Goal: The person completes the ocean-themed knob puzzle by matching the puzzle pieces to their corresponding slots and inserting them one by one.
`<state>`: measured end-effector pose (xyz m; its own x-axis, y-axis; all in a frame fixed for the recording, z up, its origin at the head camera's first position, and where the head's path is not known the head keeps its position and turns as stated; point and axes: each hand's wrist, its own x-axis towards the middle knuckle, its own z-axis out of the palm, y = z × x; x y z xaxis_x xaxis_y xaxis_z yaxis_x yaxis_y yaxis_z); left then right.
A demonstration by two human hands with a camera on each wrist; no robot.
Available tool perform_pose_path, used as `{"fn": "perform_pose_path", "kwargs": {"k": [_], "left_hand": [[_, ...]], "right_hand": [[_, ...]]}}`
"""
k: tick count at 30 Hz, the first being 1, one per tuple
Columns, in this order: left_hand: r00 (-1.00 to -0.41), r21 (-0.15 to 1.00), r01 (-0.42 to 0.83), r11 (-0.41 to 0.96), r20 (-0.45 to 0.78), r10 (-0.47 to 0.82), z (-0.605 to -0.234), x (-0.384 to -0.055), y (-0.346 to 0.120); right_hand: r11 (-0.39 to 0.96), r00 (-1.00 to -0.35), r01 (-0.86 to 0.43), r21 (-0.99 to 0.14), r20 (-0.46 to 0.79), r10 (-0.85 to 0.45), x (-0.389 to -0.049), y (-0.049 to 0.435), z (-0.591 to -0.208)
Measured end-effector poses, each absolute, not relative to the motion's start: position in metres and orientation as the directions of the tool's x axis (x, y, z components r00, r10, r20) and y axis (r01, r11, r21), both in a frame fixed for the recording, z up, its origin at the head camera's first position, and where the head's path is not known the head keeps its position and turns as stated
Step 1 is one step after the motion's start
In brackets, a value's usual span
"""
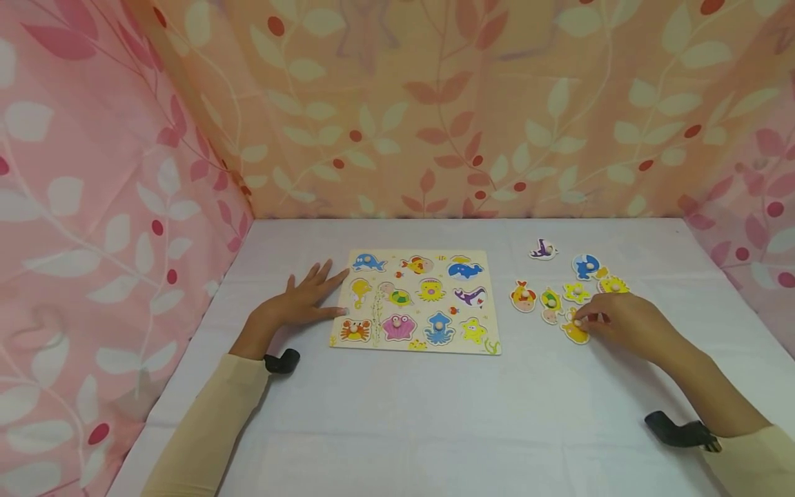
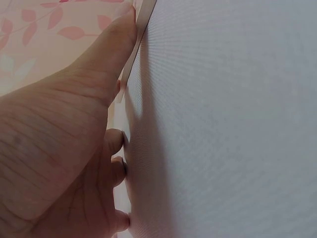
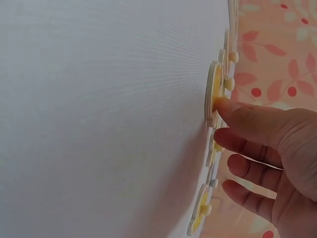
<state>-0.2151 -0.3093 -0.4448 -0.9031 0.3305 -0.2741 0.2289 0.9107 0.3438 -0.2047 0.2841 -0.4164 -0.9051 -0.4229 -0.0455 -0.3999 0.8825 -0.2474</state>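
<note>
A wooden peg puzzle board (image 1: 415, 338) with sea-animal pictures lies flat on the table. My left hand (image 1: 304, 298) rests spread at its left side, with thumb and fingertips touching the edge; in the left wrist view the thumb (image 2: 111, 47) lies against the board's side. Over to the right, my right hand (image 1: 627, 321) pinches the knob of a yellow-orange seahorse-like puzzle piece (image 1: 576, 334) between thumb and index finger. In the right wrist view this piece (image 3: 213, 91) stands at the thumb tip, the other fingers loosely bent. Knobs show on the board's crab (image 1: 355, 330), shell (image 1: 399, 327) and squid (image 1: 439, 328).
Near the right hand lie loose pieces: a turtle (image 1: 550, 304), a fish (image 1: 524, 297), a star (image 1: 577, 293), a yellow octopus-like piece (image 1: 613, 284), a blue piece (image 1: 585, 266) and a purple whale (image 1: 543, 250). Patterned cloth (image 1: 397, 138) hangs behind the white-covered table (image 1: 435, 428).
</note>
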Motion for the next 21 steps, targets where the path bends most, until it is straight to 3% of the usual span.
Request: {"fn": "perform_pose_path", "kwargs": {"k": [13,21], "left_hand": [[-0.902,0.333,0.224,0.916,-0.284,0.324,-0.442,-0.214,-0.307],[-0.903,0.332,0.217,0.918,-0.289,0.318,-0.441,-0.214,-0.307]], "right_hand": [[0.868,-0.871,-0.46,-0.189,-0.097,-0.482,-0.203,0.288,-0.41],[0.874,-0.872,-0.394,-0.284,-0.185,-0.453,-0.198,0.295,-0.413]]}}
